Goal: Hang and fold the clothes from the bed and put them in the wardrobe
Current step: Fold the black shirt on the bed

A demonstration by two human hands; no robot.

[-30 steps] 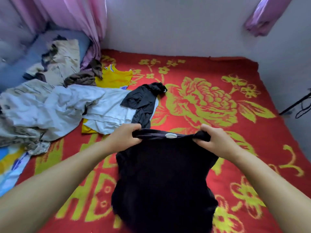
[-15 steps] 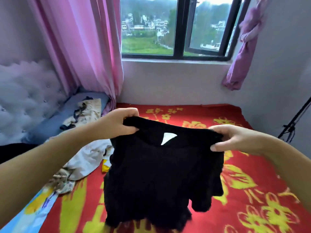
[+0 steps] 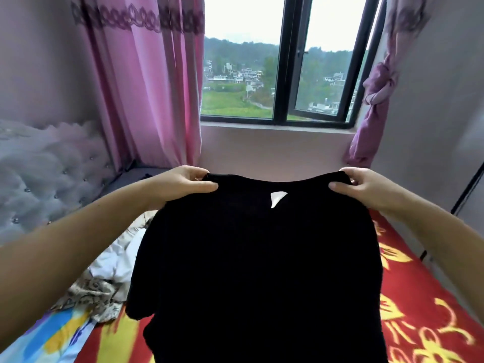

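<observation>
Black knit fabric is pinched at each shoulder: the left hand point(image 3: 183, 183) and the right hand point(image 3: 362, 187) each curl fingers and thumb over the top edge of the black top point(image 3: 256, 271), held up above the bed point(image 3: 419, 305). Its hem likely drags; loosening one pinch would drop it onto the unsorted clothes pile point(image 3: 110, 279).

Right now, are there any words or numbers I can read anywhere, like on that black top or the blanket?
None can be read.
White tag inside the neck of the black top: no print shows on it.
Red blanket: its yellow shapes at the bottom edge might be big letters, but they are cut off and blurred.
Blue cloth at the lower left: yellow and dark marks, too blurred to read.
</observation>
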